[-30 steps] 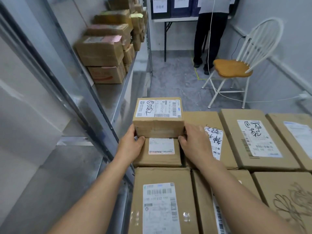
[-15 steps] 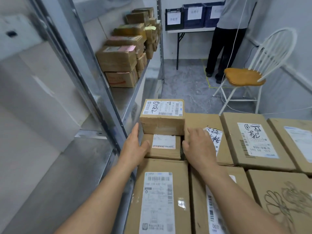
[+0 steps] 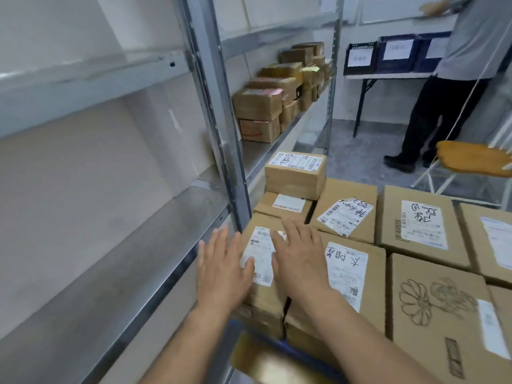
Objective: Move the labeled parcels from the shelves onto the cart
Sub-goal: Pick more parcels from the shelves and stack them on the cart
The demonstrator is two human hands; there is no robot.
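A small labeled parcel (image 3: 295, 173) sits on top of another small parcel (image 3: 285, 206) at the far left of the cart's load. Several larger labeled boxes (image 3: 412, 220) fill the cart beside it. My left hand (image 3: 220, 268) and my right hand (image 3: 297, 256) hover with fingers spread, holding nothing, over a near box with a white label (image 3: 259, 253). More labeled parcels (image 3: 257, 105) are stacked on the metal shelf (image 3: 257, 153) further back on the left. The cart's blue edge (image 3: 279, 347) shows below the boxes.
A metal shelf upright (image 3: 219, 128) stands just left of the cart. The near shelf bay (image 3: 116, 259) holds nothing. A person (image 3: 448, 87) stands at a table with blue crates (image 3: 393, 55) at the back. A white chair with a wooden seat (image 3: 471, 159) is at right.
Both hands let go of the small top parcel and drew back toward me over the near box. The view swung up and left toward the shelves.
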